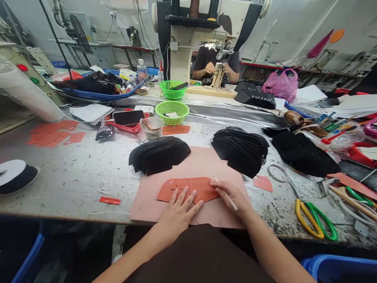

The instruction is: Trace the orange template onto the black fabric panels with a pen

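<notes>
An orange template (203,190) with small holes and a centre line lies on a pink board (144,208). A thin dark edge shows along its lower left side. My left hand (179,212) rests flat on the template, fingers spread. Pinched in my right hand (235,198) is a slim white pen (233,205), its tip at the template's upper right edge. Beyond the template, one fanned stack of black cut pieces (159,155) sits to the left and another black stack (241,149) to the right, both partly on the board.
Scissors (312,218) with yellow and green handles lie at the right, near a black cloth (303,155). A tape roll (17,177) is at far left. Green baskets (172,112) and a phone (129,117) stand behind. Across the table, a person (216,65) works at a sewing machine.
</notes>
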Tool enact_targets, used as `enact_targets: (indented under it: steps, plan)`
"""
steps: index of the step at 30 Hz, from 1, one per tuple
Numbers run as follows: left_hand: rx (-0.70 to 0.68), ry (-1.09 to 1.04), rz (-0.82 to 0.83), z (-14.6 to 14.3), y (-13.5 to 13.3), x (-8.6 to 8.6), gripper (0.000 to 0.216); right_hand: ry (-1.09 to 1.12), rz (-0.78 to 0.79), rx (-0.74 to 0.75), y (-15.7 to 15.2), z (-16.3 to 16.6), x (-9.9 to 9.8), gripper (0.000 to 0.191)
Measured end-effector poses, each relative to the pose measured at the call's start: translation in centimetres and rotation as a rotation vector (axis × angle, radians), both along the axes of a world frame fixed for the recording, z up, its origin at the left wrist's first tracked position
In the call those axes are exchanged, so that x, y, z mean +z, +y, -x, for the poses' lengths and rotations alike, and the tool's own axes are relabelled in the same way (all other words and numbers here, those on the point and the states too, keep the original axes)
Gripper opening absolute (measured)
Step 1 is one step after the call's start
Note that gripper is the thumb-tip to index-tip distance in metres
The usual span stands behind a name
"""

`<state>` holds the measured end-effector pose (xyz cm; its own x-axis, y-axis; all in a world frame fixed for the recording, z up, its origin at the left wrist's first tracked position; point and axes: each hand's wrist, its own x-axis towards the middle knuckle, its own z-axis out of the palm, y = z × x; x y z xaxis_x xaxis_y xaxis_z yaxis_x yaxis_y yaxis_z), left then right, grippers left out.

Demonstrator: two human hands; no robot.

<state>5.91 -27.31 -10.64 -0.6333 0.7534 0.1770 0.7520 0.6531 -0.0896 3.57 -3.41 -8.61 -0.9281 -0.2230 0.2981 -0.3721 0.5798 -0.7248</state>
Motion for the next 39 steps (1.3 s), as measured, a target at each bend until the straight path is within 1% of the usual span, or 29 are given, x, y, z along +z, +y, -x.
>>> enact_targets:
  steps: [2, 4, 5, 7, 10, 13, 17, 19, 21, 23, 25, 26, 27, 29, 31, 34, 39]
  plan:
    - [-0.001, 0.028, -0.026, 0.2, 0.0, -0.2, 0.048, -0.007, 0.084, -0.084, 0.2, 0.8, 0.5, 0.029]
    - [-0.011, 0.071, -0.053, 0.4, 0.0, -0.3, 0.048, -0.066, 0.114, -0.134, 0.0, 1.6, 1.1, 0.034]
    - [-0.016, 0.091, -0.063, 0.5, 0.0, -0.4, 0.048, -0.111, 0.097, -0.141, -0.2, 2.0, 1.4, 0.035]
    - [-0.024, 0.119, -0.081, 0.7, 0.0, -0.6, 0.045, -0.191, 0.014, -0.147, -0.8, 2.6, 1.9, 0.032]
    - [-0.021, 0.139, -0.100, 0.8, 0.0, -0.9, 0.041, -0.229, -0.115, -0.124, -1.4, 3.2, 2.5, 0.027]
    - [-0.004, 0.131, -0.116, 0.7, 0.1, -1.7, 0.042, -0.260, -0.128, -0.079, -1.7, 3.5, 2.5, 0.025]
    - [0.014, 0.083, -0.102, 0.7, 0.0, -2.7, 0.047, -0.243, -0.085, -0.128, -2.0, 3.9, 2.1, 0.026]
    - [0.007, 0.065, -0.089, 0.7, -0.1, -2.7, 0.049, -0.236, -0.077, -0.097, -2.0, 4.0, 2.1, 0.026]
    - [0.005, 0.044, -0.073, 0.6, -0.1, -2.3, 0.051, -0.258, -0.088, -0.060, -2.1, 4.2, 2.3, 0.025]
    - [0.007, 0.020, -0.060, 0.5, -0.1, -1.8, 0.051, -0.259, -0.128, -0.081, -2.5, 4.5, 2.9, 0.024]
    - [0.010, -0.005, -0.057, 0.4, 0.0, -1.5, 0.051, -0.229, -0.153, -0.103, -3.6, 4.8, 3.6, 0.023]
    - [0.013, -0.014, -0.061, 0.3, 0.0, -1.5, 0.052, -0.209, -0.149, -0.087, -4.6, 4.9, 3.9, 0.022]
    - [0.017, -0.016, -0.073, 0.2, 0.1, -1.6, 0.052, -0.197, -0.132, -0.039, -5.7, 5.1, 4.1, 0.021]
    - [0.032, -0.002, -0.107, 0.2, 0.2, -1.9, 0.049, -0.204, -0.095, 0.115, -8.4, 5.3, 4.3, 0.019]
    - [0.043, 0.018, -0.138, 0.1, 0.3, -2.2, 0.047, -0.228, -0.104, 0.230, -10.8, 5.4, 4.2, 0.019]
    - [0.038, 0.019, -0.161, 0.0, 0.5, -1.9, 0.047, -0.246, -0.159, 0.252, -12.9, 5.7, 3.5, 0.019]
    - [0.050, 0.012, -0.172, -0.3, 0.4, -0.4, 0.041, -0.251, -0.163, 0.261, -12.8, 5.7, 3.2, 0.019]
